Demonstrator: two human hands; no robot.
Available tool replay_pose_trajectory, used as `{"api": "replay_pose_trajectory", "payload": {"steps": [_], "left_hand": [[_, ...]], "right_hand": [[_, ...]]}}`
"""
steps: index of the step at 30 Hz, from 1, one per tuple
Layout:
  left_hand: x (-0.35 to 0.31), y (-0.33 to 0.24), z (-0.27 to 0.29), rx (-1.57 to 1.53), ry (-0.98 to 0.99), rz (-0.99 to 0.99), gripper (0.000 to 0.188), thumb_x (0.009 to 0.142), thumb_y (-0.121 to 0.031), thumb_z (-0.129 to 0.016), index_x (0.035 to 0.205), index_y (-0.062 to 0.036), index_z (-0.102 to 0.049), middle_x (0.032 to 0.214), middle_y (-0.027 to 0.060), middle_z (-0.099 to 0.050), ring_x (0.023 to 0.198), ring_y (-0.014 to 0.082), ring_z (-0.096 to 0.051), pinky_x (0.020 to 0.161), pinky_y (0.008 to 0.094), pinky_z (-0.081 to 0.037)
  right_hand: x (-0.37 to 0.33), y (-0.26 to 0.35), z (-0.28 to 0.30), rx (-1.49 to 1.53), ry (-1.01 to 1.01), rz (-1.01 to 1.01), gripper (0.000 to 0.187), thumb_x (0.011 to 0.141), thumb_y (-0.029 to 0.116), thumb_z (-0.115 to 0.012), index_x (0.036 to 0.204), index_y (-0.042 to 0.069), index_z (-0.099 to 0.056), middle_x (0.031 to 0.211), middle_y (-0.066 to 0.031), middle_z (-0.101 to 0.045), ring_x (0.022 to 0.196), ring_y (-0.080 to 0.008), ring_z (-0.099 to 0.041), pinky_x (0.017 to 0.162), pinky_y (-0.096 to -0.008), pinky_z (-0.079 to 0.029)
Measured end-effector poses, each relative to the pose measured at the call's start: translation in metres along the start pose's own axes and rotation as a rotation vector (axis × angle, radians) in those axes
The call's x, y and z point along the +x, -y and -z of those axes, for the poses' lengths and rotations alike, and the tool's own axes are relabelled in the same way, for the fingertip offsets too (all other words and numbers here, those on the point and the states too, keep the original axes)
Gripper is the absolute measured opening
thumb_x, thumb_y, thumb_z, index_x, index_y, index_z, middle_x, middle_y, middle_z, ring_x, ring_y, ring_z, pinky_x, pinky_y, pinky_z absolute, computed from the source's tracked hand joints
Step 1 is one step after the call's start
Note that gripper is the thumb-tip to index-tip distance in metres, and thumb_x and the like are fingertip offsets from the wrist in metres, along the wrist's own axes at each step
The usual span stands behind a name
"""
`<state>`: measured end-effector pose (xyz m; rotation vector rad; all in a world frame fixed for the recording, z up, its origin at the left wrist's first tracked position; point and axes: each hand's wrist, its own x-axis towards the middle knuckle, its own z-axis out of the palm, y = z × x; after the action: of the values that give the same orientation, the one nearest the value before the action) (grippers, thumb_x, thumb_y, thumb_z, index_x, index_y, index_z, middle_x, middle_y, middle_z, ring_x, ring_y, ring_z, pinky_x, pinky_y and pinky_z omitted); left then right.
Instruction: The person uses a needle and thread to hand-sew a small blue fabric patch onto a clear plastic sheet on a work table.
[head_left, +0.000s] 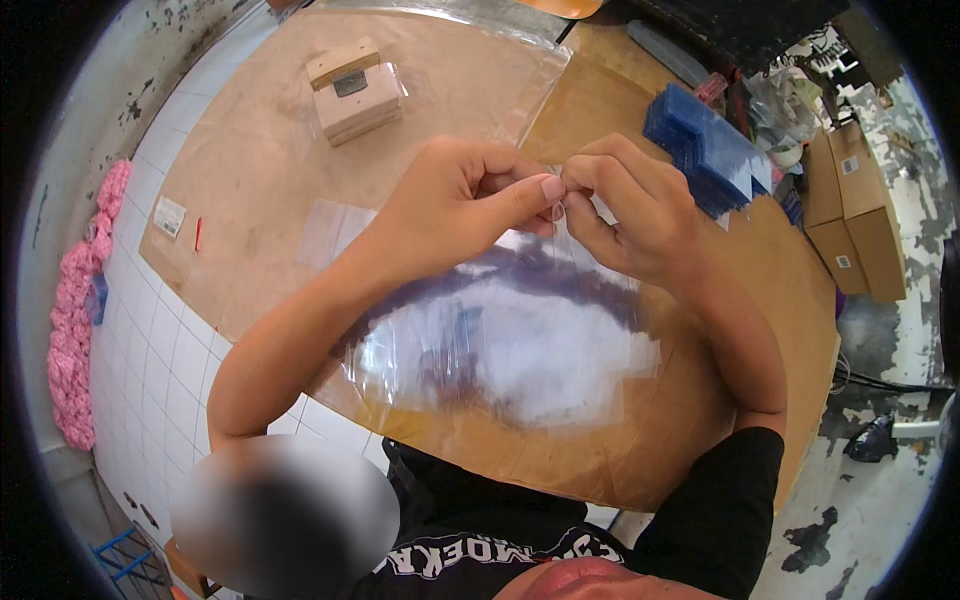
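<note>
My left hand [465,195] and my right hand [635,210] meet above the middle of the table, thumbs and fingertips pinched together. Between the fingertips shows a small, thin, pale loop [558,211], too fine to tell whether it is string or plastic. Its ends are hidden by my fingers. Below both hands lies a spread of clear, shiny plastic sleeves [520,360], overlapping and reflecting light. Beside my left wrist, another small clear plastic piece [335,228] rests on the table.
A wooden block [358,105] stands at the far left on the brown-covered table [250,255]. Stacked blue plastic pieces [705,150] lie at the far right, near cardboard boxes [855,210]. A label [169,216] and a red strip [198,233] lie at left. Pink bundles [80,310] line the wall.
</note>
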<state>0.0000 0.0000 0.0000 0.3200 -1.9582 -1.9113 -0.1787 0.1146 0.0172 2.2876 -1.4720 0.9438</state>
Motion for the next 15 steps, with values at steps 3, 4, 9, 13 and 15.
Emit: {"api": "replay_pose_trajectory", "payload": {"steps": [3,4,9,13,15], "left_hand": [[0.001,-0.002,0.003,-0.112,0.024,0.024,0.026,0.095,-0.019,-0.063,0.100,0.0066,-0.069,0.090,0.0141,-0.071,0.081,0.0179,-0.070,0.076,0.0284,-0.058],[0.001,-0.006,0.005,-0.133,0.029,0.043,0.026,0.095,-0.019,-0.063,0.100,0.0061,-0.069,0.090,0.0142,-0.071,0.081,0.0178,-0.071,0.076,0.0282,-0.058],[-0.001,-0.009,0.008,-0.221,-0.098,0.187,0.022,0.091,-0.019,-0.064,0.094,0.0022,-0.069,0.086,0.0126,-0.071,0.071,0.0170,-0.069,0.070,0.0276,-0.058],[0.005,-0.007,0.023,-0.134,-0.222,0.221,0.021,0.091,-0.023,-0.059,0.087,-0.0026,-0.065,0.081,0.0106,-0.069,0.064,0.0160,-0.067,0.065,0.0280,-0.057],[0.005,-0.007,0.029,-0.146,-0.229,0.238,0.020,0.092,-0.023,-0.058,0.086,-0.0042,-0.063,0.081,0.0110,-0.069,0.065,0.0161,-0.067,0.065,0.0281,-0.057]], "right_hand": [[0.003,-0.001,-0.001,0.007,-0.059,0.079,0.012,0.079,0.004,-0.071,0.086,0.005,-0.062,0.084,-0.0077,-0.061,0.066,-0.0236,-0.063,0.055,-0.0332,-0.050],[0.004,-0.002,-0.001,0.030,-0.078,0.101,0.012,0.079,0.002,-0.071,0.087,0.004,-0.062,0.085,-0.0087,-0.061,0.067,-0.0247,-0.062,0.056,-0.0336,-0.051],[0.002,-0.017,0.001,0.366,-0.260,-0.021,0.011,0.083,0.002,-0.066,0.092,0.003,-0.060,0.090,-0.0099,-0.065,0.080,-0.0246,-0.063,0.073,-0.0331,-0.051],[0.008,-0.048,0.023,0.831,-0.627,-0.289,0.009,0.093,0.009,-0.054,0.097,0.001,-0.053,0.102,-0.0132,-0.067,0.090,-0.0234,-0.062,0.088,-0.0321,-0.047],[0.002,-0.065,0.056,0.921,-0.815,-0.481,0.023,0.101,0.018,-0.040,0.094,-0.002,-0.049,0.116,-0.0266,-0.061,0.100,-0.0308,-0.062,0.098,-0.0430,-0.046]]}}
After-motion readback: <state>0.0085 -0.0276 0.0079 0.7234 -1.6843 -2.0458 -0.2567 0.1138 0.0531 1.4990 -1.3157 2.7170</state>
